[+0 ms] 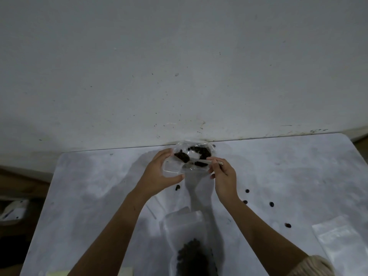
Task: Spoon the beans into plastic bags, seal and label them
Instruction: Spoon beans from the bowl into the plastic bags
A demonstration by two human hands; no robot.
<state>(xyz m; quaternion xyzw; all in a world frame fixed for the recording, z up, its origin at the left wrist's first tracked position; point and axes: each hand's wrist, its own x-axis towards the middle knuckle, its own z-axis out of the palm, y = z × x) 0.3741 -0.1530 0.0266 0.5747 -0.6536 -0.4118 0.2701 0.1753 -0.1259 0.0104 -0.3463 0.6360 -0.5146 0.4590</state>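
Observation:
A clear plastic container (173, 168) with dark beans (200, 152) in it is held up at the far edge of the table. My left hand (159, 174) grips its left side. My right hand (224, 176) holds a pale spoon (207, 162) whose bowl reaches into the container among the beans. Near the front of the table lies a clear plastic bag (185, 226) with a heap of dark beans (193, 255) in its lower part.
Several loose beans (247, 190) lie scattered on the white table (89, 186), mostly to the right. A flat clear bag (338, 238) rests at the right front edge. A stained white wall (179, 66) rises right behind the table. Clutter sits on the floor at left.

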